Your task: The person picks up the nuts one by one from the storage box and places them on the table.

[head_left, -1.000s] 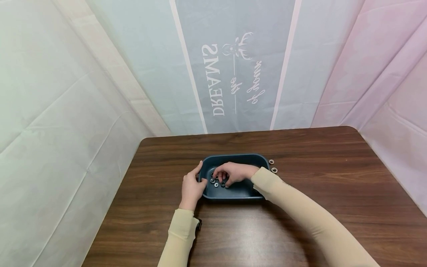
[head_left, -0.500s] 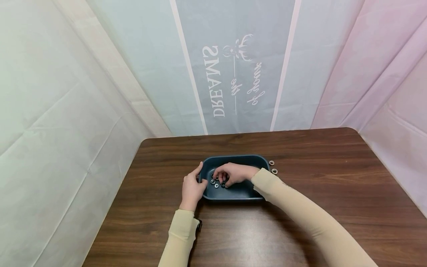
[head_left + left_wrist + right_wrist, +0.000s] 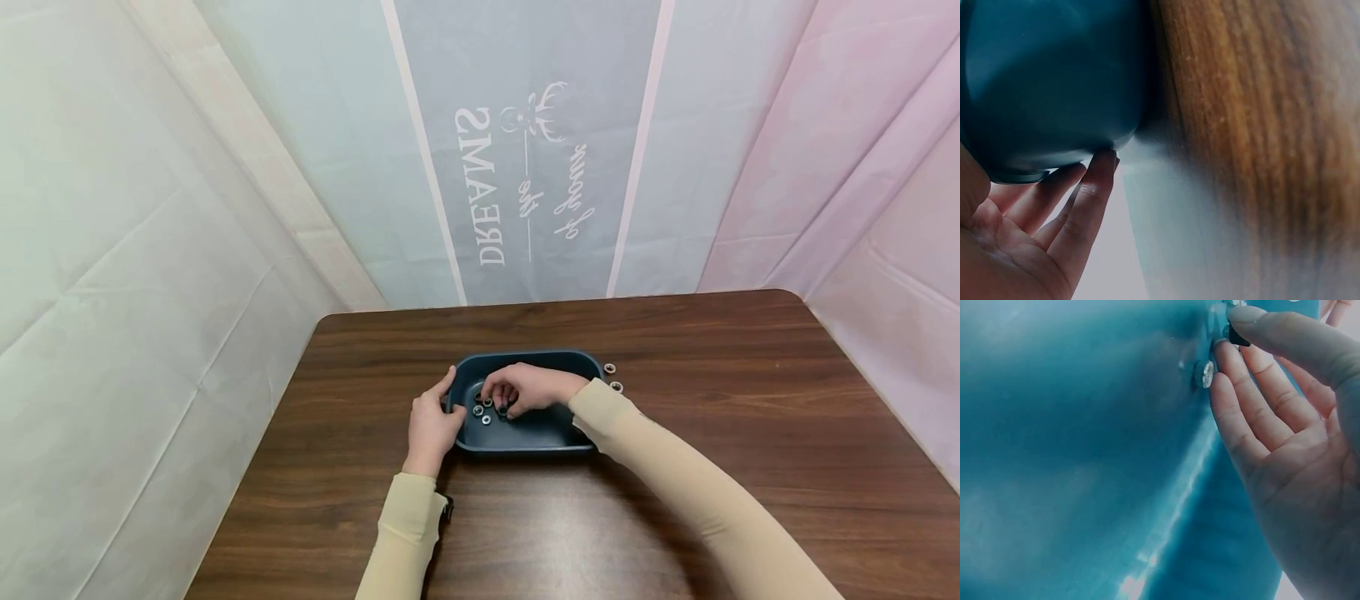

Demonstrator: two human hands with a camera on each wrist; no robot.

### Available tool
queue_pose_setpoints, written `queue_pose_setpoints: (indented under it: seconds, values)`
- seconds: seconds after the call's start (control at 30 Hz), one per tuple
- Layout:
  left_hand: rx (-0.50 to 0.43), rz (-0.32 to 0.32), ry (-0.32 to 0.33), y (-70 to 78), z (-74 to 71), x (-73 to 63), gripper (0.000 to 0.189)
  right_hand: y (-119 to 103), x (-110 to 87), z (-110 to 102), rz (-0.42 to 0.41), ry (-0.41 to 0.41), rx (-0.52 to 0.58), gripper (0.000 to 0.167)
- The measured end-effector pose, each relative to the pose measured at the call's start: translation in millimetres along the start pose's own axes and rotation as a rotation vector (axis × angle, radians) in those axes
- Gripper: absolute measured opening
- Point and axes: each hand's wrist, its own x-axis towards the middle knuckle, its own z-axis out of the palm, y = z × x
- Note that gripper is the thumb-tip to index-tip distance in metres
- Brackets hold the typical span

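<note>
A dark blue tray [image 3: 531,451] sits on the wooden table. At its left end my left hand [image 3: 432,423] grips the rim, thumb on the inner side and fingers along the outer wall; the left wrist view shows fingertips [image 3: 1105,159] against that wall. Inside the tray, my right hand [image 3: 531,387] pinches a small dark nut [image 3: 1239,337] between thumb and fingers, low over the floor. Several small ring-shaped metal nuts lie at the tray's left end, among them a silver nut [image 3: 486,420] and another nut [image 3: 477,411]. My right fingers partly cover this group.
Two metal rings lie on the table just beyond the tray's right end, a far ring [image 3: 610,368] and a nearer ring [image 3: 616,387]. The brown wooden table [image 3: 540,525] extends around the tray. Printed fabric [image 3: 540,167] hangs behind its back edge.
My right hand has shifted very slightly to the right, showing more of a nut under its fingers. My left hand keeps its place on the tray's rim.
</note>
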Motion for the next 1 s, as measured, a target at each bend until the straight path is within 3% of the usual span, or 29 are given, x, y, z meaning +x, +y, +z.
queue_pose_setpoints:
  seconds: [0.63, 1.0]
  values:
    - [-0.006, -0.005, 0.002, 1.8, -0.1, -2.4, 0.064, -9.1, -10.3, -11.8, 0.016, 0.007, -0.002, 0.043]
    - [-0.005, -0.007, 0.008, 1.6, 0.5, -1.8, 0.065, -19.8, -19.4, -22.6, -0.016, 0.011, -0.007, 0.044]
